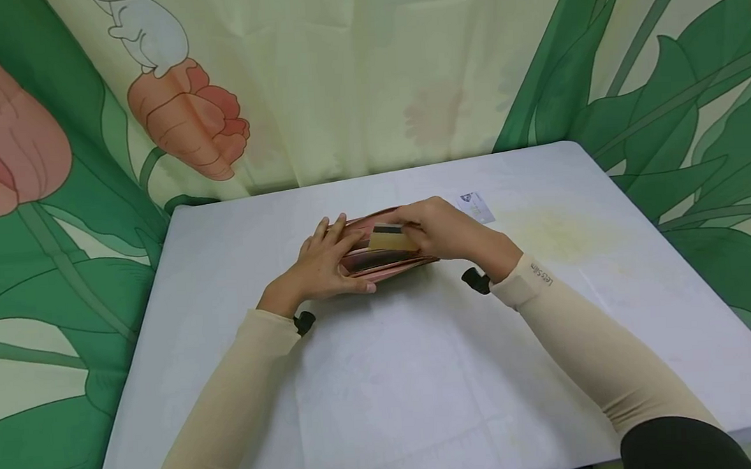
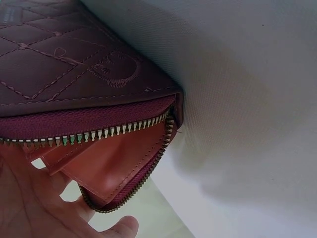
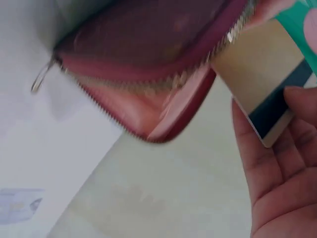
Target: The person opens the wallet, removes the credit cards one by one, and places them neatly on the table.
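A dark red quilted zip wallet (image 2: 64,59) with a pink lining stands unzipped on the table, its opening facing up in the head view. My left hand (image 1: 320,268) holds its left end, fingers spread over the mouth and thumb along the near edge. Between the thumb and fingers of my right hand (image 1: 438,228) is a gold bank card (image 3: 267,64) with a dark magnetic stripe. That card is over the open wallet in the head view. The right wrist view shows it beside the zip teeth, with the zip pull (image 3: 42,77) hanging at the other end.
A pale printed card (image 1: 475,208) lies flat on the white-covered table (image 1: 407,380), just beyond the right hand. Behind the table's back edge hangs a cream curtain (image 1: 356,88) with flowers and leaves.
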A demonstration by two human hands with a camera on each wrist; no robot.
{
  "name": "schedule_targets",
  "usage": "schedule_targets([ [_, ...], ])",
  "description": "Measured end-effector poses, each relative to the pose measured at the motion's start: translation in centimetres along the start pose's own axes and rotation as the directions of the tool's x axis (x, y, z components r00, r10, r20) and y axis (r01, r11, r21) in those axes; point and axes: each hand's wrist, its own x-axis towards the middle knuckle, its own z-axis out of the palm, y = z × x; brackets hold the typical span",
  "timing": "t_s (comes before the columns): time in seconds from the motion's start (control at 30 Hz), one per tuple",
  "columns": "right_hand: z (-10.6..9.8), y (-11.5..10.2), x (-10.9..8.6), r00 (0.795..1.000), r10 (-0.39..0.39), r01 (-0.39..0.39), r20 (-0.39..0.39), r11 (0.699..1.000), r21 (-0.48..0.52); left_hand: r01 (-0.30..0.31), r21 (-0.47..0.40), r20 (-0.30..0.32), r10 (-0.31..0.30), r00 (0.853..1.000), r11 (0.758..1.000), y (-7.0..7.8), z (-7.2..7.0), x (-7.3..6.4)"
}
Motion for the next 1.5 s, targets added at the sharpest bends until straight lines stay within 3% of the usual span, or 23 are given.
schedule_targets([
  [0.07,-0.8,0.7,-0.3,0.997,0.051,-0.05,-0.065,0.999,0.018,0.002,0.001,0.002,-0.002,1.0,1.0,0.1,0.0,0.1],
  [0.17,-2.0,2.2,-0.9,0.973,0.155,-0.147,-0.169,0.987,0.059,0.005,0.001,0.002,-0.005,1.0,1.0,0.1,-0.1,0.0],
  [0.27,-3.0,4.1,-1.4,0.927,0.276,-0.255,-0.256,0.96,0.113,0.01,-0.002,-0.002,-0.011,1.0,1.0,0.0,-0.2,-0.2],
  [0.4,-4.1,6.7,-2.2,0.848,0.426,-0.387,-0.316,0.904,0.183,0.021,-0.005,-0.001,-0.021,1.0,1.0,-0.2,-0.3,-0.5],
  [0.67,-5.8,11.3,-4.1,0.72,0.627,-0.572,-0.299,0.779,0.257,0.024,-0.015,-0.001,-0.024,1.0,1.0,-0.5,-0.3,-1.0],
  [1.0,-6.4,16.7,-7.1,0.512,0.839,-0.776,-0.183,0.544,0.319,0.003,-0.036,-0.019,-0.004,1.0,0.999,-0.3,-0.1,-1.1],
  [1.17,-6.4,18.3,-8.5,0.453,0.876,-0.812,-0.168,0.482,0.329,-0.005,-0.027,-0.02,0.005,1.0,1.0,-0.1,0.0,-0.9],
  [1.27,-6.4,18.8,-9.1,0.428,0.89,-0.826,-0.158,0.456,0.332,-0.01,-0.029,-0.018,0.009,1.0,1.0,0.1,0.1,-0.7],
  [1.5,-6.2,19.8,-9.6,0.4,0.903,-0.849,-0.157,0.429,0.307,-0.023,-0.03,-0.022,0.022,1.0,0.999,0.3,0.2,-0.4],
])
